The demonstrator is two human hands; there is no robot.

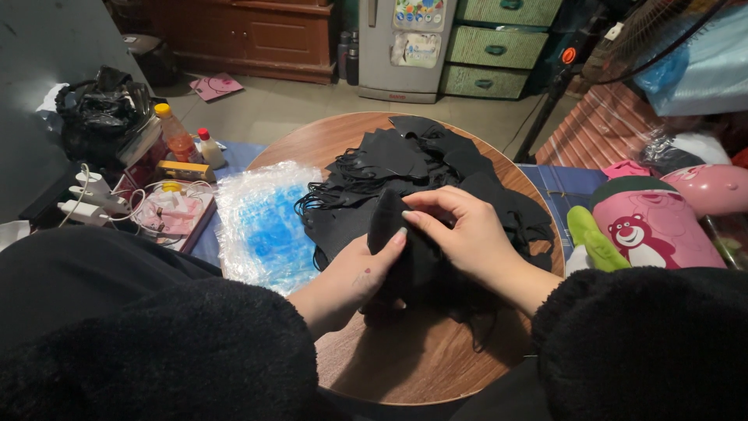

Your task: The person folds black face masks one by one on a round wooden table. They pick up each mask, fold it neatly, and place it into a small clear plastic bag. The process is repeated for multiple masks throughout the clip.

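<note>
- The round wooden table (pixel 421 355) carries the work, with a small fridge (pixel 407 47) and green drawers (pixel 493 47) standing well behind it on the floor.
- A loose heap of black face masks (pixel 405 160) covers the far half of the table, ear loops tangled at its left edge.
- Just left of the heap lies a clear plastic packet (pixel 261 226) with blue inside; a pink bear-printed case (pixel 662 226) sits off the table's right side.
- The left hand (pixel 354 277) cups a stack of black masks (pixel 393 230) from below, thumb pressed on the front (what the other fingers do underneath is hidden).
- The right hand (pixel 460 230) is closed over the stack's top edge, fingers curled and pinching.
- Squaring the stack well likely means keeping the left thumb firm while the right fingers even the edges, with loops tucked clear so none snag the heap.
</note>
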